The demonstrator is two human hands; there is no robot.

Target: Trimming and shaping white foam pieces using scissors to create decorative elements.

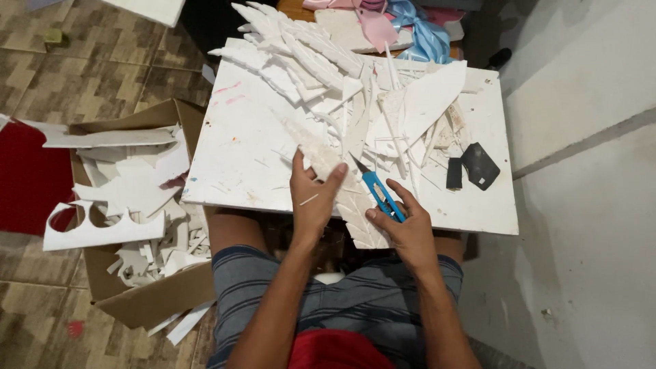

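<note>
L hand point(311, 198) presses flat on a long feather-shaped white foam piece point(342, 191), fingers spread over it w/ thumb angled across, so the piece stays pinned to the white board tabletop point(239, 150) while it's cut. R hand point(403, 229) has its grip closed around a blue craft knife point(379, 195), blade tip angled up-left and touching the foam just beside the L thumb. The foam piece runs diagonally, lower end hanging past the board's near edge over the lap. More cut foam feathers & offcuts point(342, 75) are piled at the board's far side, out of the cutting zone. 2 dark sanding pads point(473, 167) lie near the R edge. Cardboard box of foam scraps point(137, 205) sits on the floor at the L, close enough for waste.
</note>
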